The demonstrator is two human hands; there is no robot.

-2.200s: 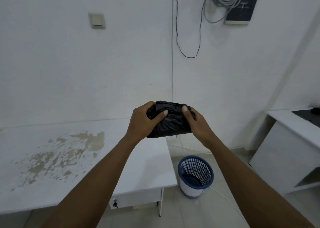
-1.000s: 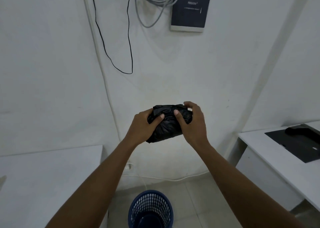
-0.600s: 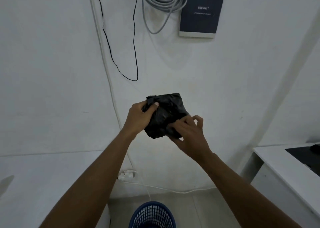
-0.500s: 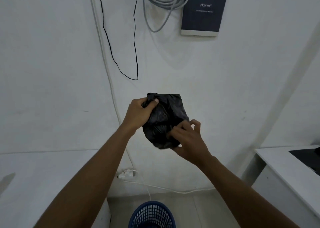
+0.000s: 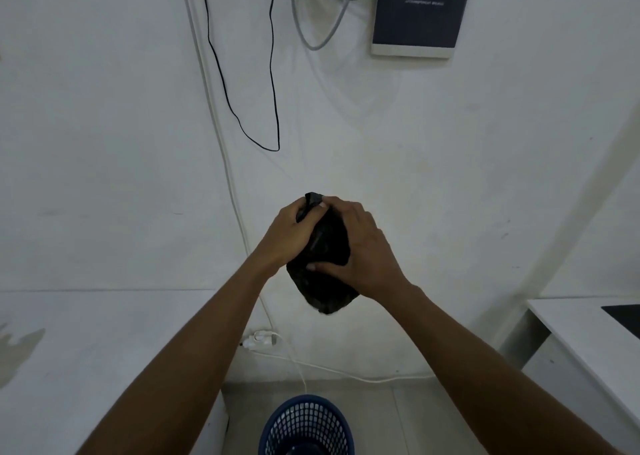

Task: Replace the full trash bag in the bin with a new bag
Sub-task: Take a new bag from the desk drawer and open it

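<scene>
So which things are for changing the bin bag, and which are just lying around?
For the job: bag, gripped by left hand and right hand; bin below.
Just there: grey cables, black wire, wall panel, plug, left desk, right desk.

Your one view, from your head, faces the white wall [image 5: 104, 143] and tilts down: left hand [image 5: 287, 236] and right hand [image 5: 362, 250] close at centre, blue mesh bin [image 5: 306, 427] cut by the bottom edge.
</scene>
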